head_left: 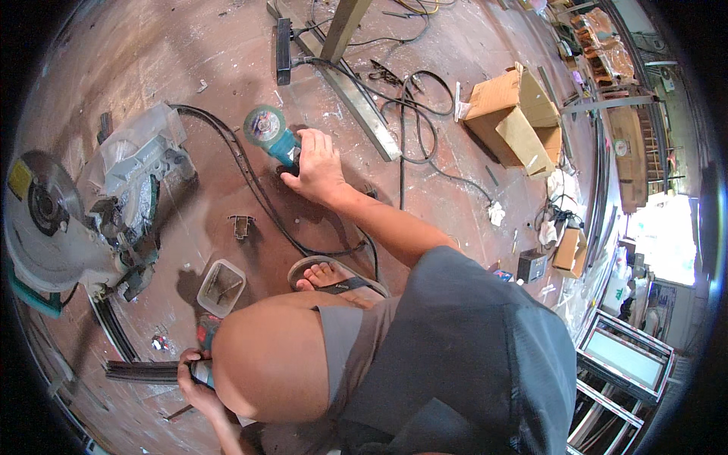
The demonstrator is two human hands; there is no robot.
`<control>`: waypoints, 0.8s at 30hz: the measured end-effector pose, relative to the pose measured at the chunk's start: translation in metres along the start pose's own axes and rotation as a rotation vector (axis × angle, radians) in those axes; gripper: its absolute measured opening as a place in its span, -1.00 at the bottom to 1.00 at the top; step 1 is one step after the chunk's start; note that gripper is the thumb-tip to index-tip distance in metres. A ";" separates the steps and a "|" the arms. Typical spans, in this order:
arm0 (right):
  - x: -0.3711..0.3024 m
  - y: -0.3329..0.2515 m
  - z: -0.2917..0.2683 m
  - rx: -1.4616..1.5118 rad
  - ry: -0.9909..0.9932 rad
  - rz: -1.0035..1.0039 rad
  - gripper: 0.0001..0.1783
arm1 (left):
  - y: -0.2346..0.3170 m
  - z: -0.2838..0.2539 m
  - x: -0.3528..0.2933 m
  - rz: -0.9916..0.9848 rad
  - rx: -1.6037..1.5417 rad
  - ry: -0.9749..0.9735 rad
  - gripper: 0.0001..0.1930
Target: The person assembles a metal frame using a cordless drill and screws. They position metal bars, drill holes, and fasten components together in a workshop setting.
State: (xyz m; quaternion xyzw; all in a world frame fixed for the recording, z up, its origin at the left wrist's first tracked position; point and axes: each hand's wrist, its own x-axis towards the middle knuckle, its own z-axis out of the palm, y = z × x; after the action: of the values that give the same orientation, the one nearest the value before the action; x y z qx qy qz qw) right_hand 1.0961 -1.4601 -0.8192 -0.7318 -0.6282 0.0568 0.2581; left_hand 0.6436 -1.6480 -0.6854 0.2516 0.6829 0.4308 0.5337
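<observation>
My right hand (320,171) is closed around the teal body of an angle grinder (287,149); its round disc (265,126) points away from the palm. The grinder is on or just above the floor; I cannot tell which. Down at the lower left, my left hand (199,387) is closed round a grey-and-teal tool (202,371), mostly hidden behind my bare knee (265,364). Its exact kind does not show. Dark grooved profiles (140,371) lie against the fingers of that hand. A short cut piece of profile (241,226) lies on the floor between the hands.
A mitre saw (57,220) stands at the left. A plastic tub (221,288) sits near my sandalled foot (334,279). Black cables (250,171) cross the floor. A metal stand (356,106), an open cardboard box (508,121) and framed panels (626,353) are farther off.
</observation>
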 end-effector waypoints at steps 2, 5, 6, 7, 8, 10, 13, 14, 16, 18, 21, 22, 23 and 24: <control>0.006 0.002 0.011 -0.015 -0.224 0.132 0.02 | -0.012 -0.011 0.015 -0.011 -0.029 -0.029 -0.60; 0.010 0.021 0.034 -0.099 -0.350 0.140 0.02 | -0.030 -0.019 0.024 -0.014 -0.049 -0.033 -0.58; 0.014 0.021 0.046 -0.118 -0.357 0.103 0.01 | -0.025 -0.012 0.026 0.021 0.017 -0.033 -0.58; 0.014 0.025 0.040 -0.021 -0.375 0.135 0.02 | -0.018 -0.013 0.027 0.062 0.094 -0.008 -0.57; 0.017 0.036 0.036 0.028 -0.400 0.139 0.00 | -0.017 -0.019 0.034 0.114 0.099 -0.078 -0.57; 0.016 0.037 0.015 0.096 -0.460 0.257 -0.01 | -0.013 -0.012 0.038 0.111 -0.009 -0.122 -0.57; 0.000 0.051 -0.022 0.183 -0.318 0.265 -0.09 | -0.010 -0.021 0.042 0.020 -0.150 -0.131 -0.58; 0.001 0.056 -0.044 0.141 -0.308 0.317 -0.10 | -0.012 -0.026 0.049 -0.046 -0.165 -0.061 -0.60; -0.006 0.079 -0.091 0.066 -0.263 0.332 -0.08 | -0.010 -0.030 0.061 -0.065 -0.175 -0.075 -0.60; -0.018 0.108 -0.131 0.023 -0.125 0.278 -0.08 | -0.008 -0.029 0.070 -0.094 -0.185 -0.066 -0.61; -0.038 0.148 -0.158 -0.053 0.008 0.459 -0.08 | -0.007 -0.028 0.065 -0.041 -0.112 -0.156 -0.62; -0.050 0.172 -0.159 -0.125 0.002 0.420 -0.05 | -0.009 -0.026 0.059 -0.039 -0.106 -0.115 -0.61; -0.060 0.200 -0.156 -0.151 -0.030 0.414 -0.04 | -0.020 -0.044 0.063 -0.050 -0.110 -0.153 -0.60; -0.087 0.229 -0.159 -0.160 -0.060 0.428 -0.02 | -0.010 -0.026 0.057 -0.117 -0.116 -0.063 -0.59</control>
State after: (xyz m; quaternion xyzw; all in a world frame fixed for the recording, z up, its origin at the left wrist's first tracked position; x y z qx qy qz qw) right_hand 1.3469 -1.6094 -0.8068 -0.8645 -0.4686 0.0821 0.1625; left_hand 0.6032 -1.6153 -0.7219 0.1934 0.6531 0.4296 0.5929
